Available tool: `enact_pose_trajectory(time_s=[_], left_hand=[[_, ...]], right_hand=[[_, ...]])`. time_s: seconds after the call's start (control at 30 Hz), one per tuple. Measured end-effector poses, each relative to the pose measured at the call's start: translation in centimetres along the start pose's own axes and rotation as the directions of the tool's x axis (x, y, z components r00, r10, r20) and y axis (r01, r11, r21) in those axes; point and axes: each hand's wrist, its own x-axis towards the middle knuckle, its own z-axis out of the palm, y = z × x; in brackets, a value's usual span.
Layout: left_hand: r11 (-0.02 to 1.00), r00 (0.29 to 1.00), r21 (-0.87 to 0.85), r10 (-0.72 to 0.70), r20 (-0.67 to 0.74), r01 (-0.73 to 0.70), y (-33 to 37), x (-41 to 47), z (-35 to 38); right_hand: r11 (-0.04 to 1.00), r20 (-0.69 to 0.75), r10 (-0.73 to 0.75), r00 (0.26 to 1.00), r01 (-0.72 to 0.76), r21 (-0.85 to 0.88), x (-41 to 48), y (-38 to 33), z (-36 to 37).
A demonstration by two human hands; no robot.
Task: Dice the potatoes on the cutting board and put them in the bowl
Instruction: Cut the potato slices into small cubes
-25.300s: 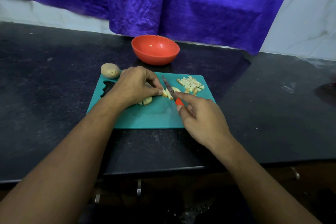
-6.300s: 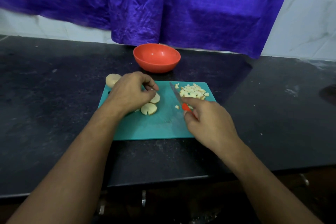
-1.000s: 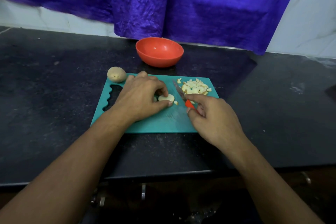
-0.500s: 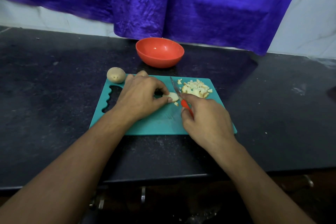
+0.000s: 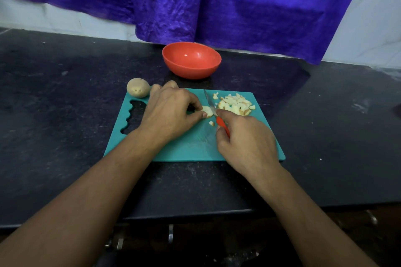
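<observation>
Head view: on the dark, speckled table [image 5: 65, 115], a whole potato [image 5: 138, 87] with dull, pitted skin sits at the 11 o'clock corner of the smooth teal plastic cutting board [image 5: 191, 147], touching its edge. The left hand [image 5: 169, 112] is arched over the board, its curled fingertips and thumb pinning a pale, flat, round potato slice [image 5: 207, 111]. That slice lies at 3 o'clock from the left hand and at 11 o'clock from the right hand, between the two. The knife [image 5: 211, 106] crosses the slice's right side, with its thin blade running from 5 o'clock to 11 o'clock. So the next cut probably falls right beside the holding thumb. At 2 o'clock from the slice is a loose heap of small, angular diced pieces [image 5: 236, 104]. The right hand [image 5: 247, 143] is wrapped round the knife's orange-red handle, forefinger on top. The glossy orange bowl [image 5: 192, 60] stands beyond the board at 12 o'clock and looks empty.
</observation>
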Motion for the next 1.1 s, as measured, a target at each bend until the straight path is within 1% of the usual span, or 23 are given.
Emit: enact_pose_trajectory(time_s=[0.13, 0.43, 0.53, 0.6, 0.67, 0.8, 0.93, 1.1], left_hand=[[1.0, 1.0, 0.002, 0.001, 0.004, -0.001, 0.1, 0.0, 0.0], [1.0, 1.0, 0.012, -0.012, 0.004, 0.012, 0.3, -0.1, -0.1], [1.0, 1.0, 0.01, -0.015, 0.003, 0.015, 0.4, -0.2, -0.1], [1.0, 1.0, 0.003, -0.013, 0.003, 0.013, 0.4, -0.3, -0.1], [1.0, 1.0, -0.002, -0.013, 0.001, 0.014, 0.3, -0.4, -0.1], [1.0, 1.0, -0.006, -0.012, -0.008, 0.012, 0.3, -0.5, 0.0], [1.0, 1.0, -0.013, -0.015, -0.006, 0.015, 0.2, -0.5, 0.0], [1.0, 1.0, -0.011, -0.018, -0.008, 0.018, 0.1, -0.5, 0.1]], right_hand=[[1.0, 0.001, -0.019, 1.0, 0.019, -0.013, 0.3, -0.1, 0.0], [0.994, 0.115, -0.076, 0.99, 0.085, -0.075, -0.3, 0.7, -1.8], [0.996, 0.165, -0.058, 0.985, 0.068, -0.054, -0.2, 1.3, -2.5], [1.0, 0.142, -0.025, 0.99, 0.024, 0.009, 0.0, 1.7, -2.7], [0.999, 0.068, -0.008, 0.998, 0.005, 0.047, 0.0, 1.8, -2.7], [0.997, -0.01, -0.04, 0.999, 0.04, 0.073, -0.2, 0.9, -1.9], [0.997, -0.024, -0.048, 0.999, 0.05, 0.065, 0.2, 0.4, -0.8], [0.997, 0.011, -0.069, 0.998, 0.069, 0.018, 0.2, 0.4, -0.2]])
